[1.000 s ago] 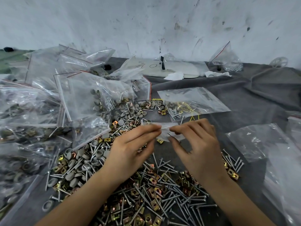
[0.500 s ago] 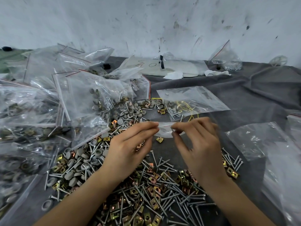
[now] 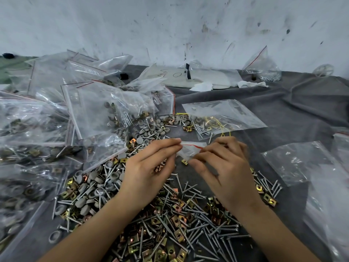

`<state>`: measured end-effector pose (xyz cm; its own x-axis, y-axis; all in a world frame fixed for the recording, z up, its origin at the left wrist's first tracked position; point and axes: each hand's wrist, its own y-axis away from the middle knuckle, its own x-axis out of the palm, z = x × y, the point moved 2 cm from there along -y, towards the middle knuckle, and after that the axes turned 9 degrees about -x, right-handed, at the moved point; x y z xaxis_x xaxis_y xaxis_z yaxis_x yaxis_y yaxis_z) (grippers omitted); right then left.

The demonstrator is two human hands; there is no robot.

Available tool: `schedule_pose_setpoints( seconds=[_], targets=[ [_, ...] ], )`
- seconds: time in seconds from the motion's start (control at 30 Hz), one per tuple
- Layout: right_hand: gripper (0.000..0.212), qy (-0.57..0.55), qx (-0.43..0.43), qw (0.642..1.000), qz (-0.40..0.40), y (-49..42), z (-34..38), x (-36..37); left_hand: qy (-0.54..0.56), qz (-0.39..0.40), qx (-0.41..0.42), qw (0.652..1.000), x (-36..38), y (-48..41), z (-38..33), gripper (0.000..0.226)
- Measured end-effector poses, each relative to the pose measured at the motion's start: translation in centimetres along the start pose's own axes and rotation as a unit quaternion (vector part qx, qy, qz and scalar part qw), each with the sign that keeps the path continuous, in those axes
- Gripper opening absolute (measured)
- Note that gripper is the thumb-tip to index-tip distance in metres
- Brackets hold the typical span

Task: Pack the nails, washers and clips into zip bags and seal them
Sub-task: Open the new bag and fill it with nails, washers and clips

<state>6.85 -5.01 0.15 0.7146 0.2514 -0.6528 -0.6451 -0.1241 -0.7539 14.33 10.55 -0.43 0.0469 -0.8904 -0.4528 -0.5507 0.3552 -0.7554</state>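
"Which way did the small clear plastic zip bag [image 3: 188,151] lie?"

"Its long axis ran left to right between the two hands, mouth uppermost, dipping slightly toward the right. It was held over the grey cloth [image 3: 283,114] on the counter, just beyond the loose silver nails [image 3: 213,241] and brass square clips [image 3: 177,222]."

"And the hands?"

"The left hand [image 3: 151,167] pinched the bag's left end at its fingertips. The right hand [image 3: 226,173] pinched the right end between thumb and fingers."

"Any change from half a second before?"

"The red stripe [image 3: 196,146] along the mouth showed now. Before, only a pale strip was visible. Both hands sat about where they had been."

"How did it look?"

"Crumpled and translucent. I couldn't tell its contents."
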Motion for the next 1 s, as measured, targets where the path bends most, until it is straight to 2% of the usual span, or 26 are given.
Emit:
schedule_pose_setpoints(
  seconds=[0.2, 0.43, 0.57, 0.63, 0.67, 0.77, 0.8, 0.87, 1.0],
  targets=[
    [0.039, 0.041, 0.020, 0.999, 0.013, 0.0, 0.2, 0.0, 0.006, -0.005, -0.004, 1.000, 0.0, 0.0, 0.0, 0.016],
    [0.033, 0.045, 0.022, 0.998, -0.047, -0.1, 0.3, -0.5, 0.005, -0.019, -0.013, 1.000, 0.0, 0.0, 0.2, 0.016],
    [0.020, -0.007, -0.009, 0.996, -0.090, -0.2, 0.6, -0.9, 0.004, -0.044, -0.037, 0.998, 0.0, 0.0, 0.4, 0.015],
    [0.016, -0.077, -0.042, 0.995, -0.049, -0.1, 0.8, -0.5, 0.005, -0.051, -0.044, 0.998, -0.1, 0.0, 0.5, 0.016],
    [0.017, -0.106, -0.049, 0.993, 0.006, -0.1, 1.0, -0.1, 0.005, -0.052, -0.045, 0.998, -0.1, 0.0, 0.5, 0.017],
    [0.034, -0.124, -0.022, 0.960, 0.250, 0.9, 1.3, 2.3, 0.007, -0.050, -0.042, 0.998, 0.0, 0.0, 0.4, 0.017],
    [0.038, -0.120, -0.015, 0.945, 0.305, 1.3, 1.2, 3.0, 0.008, -0.049, -0.040, 0.998, -0.1, 0.0, 0.4, 0.017],
    [0.039, -0.126, -0.016, 0.933, 0.336, 1.8, 0.9, 3.7, 0.007, -0.048, -0.037, 0.998, -0.1, 0.0, 0.4, 0.017],
    [0.032, -0.140, -0.004, 0.943, 0.302, 1.5, 1.0, 3.7, 0.006, -0.032, -0.036, 0.999, 0.0, 0.0, 0.2, 0.017]
  ],
)
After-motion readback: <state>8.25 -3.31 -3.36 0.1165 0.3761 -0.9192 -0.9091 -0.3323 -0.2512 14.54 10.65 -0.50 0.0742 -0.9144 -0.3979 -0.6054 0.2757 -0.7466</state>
